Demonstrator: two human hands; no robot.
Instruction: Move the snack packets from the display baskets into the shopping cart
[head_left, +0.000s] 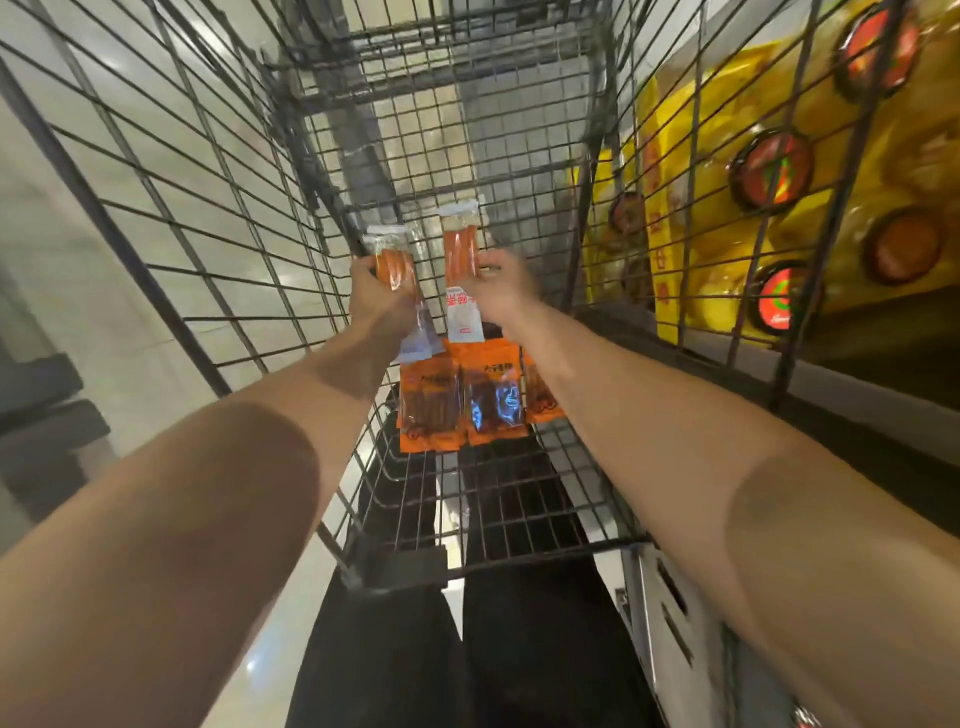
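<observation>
Gripping one snack packet (396, 270) per hand — left hand (376, 299), right hand (501, 291) — inside cart (218, 218)

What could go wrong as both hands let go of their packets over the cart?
1. The left hand and right hand each hold a slim white-and-orange packet above the cart floor; dropped end-first, one might poke through the wire mesh.
2. The orange packets already in the cart lie right below, so new ones may land on them and slide off.
</observation>
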